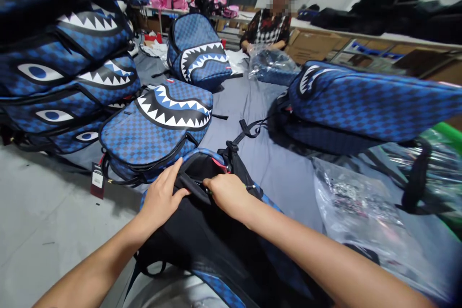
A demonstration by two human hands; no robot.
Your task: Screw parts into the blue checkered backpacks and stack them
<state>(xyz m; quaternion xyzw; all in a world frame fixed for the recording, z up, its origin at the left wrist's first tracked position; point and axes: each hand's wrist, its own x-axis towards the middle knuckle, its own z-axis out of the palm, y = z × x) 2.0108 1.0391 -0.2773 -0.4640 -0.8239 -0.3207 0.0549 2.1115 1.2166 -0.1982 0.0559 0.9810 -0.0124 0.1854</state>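
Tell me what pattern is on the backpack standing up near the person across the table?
Blue-and-dark checks on the backpack, clearest in the head view.

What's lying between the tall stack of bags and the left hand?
A blue-checked backpack with a toothy mouth print lies between them, as the head view shows.

A grey-covered table (247, 103) carries blue checkered backpacks (144, 137) and clear plastic bags (357, 197)

Straight beyond the left grip (162, 199) were two shark-mouth backpacks (159, 127); to its left, three printed eyes (40, 72), one hang tag (97, 181).
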